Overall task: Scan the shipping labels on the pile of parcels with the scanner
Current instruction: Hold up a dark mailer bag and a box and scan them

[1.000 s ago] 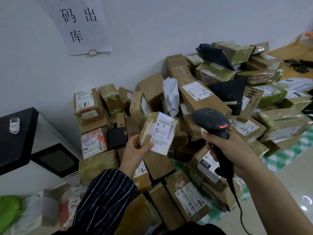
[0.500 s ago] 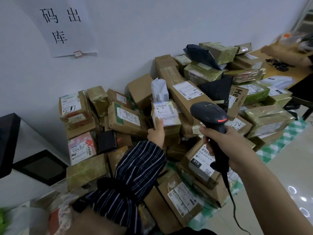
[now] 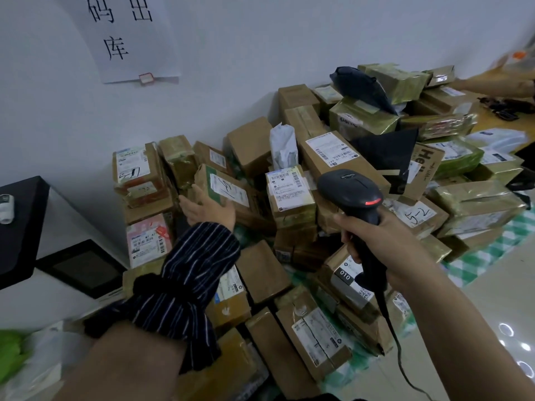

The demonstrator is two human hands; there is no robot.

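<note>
A big pile of taped cardboard parcels (image 3: 315, 322) lies against the white wall. My right hand (image 3: 373, 244) grips the handle of the black scanner (image 3: 350, 195), whose red light glows and whose head points at the pile. My left hand (image 3: 208, 211), in a striped sleeve, reaches left of it and touches the lower edge of a tilted brown parcel with green tape (image 3: 223, 192); the fingers lie straight beneath it and the thumb rests at its left edge. A small parcel with a white barcode label (image 3: 289, 192) rests face up on the pile between my hands.
A black desk (image 3: 20, 221) stands at the left. On the wall hangs a paper sign (image 3: 127, 39). The pile sits on a green checked mat (image 3: 492, 256). The scanner cable (image 3: 399, 357) hangs down to the right. A wooden table (image 3: 492, 111) is at the far right.
My left hand set the small labelled parcel down on the pile, let it go and moved left to the green-taped parcel. The scanner stayed roughly where it was.
</note>
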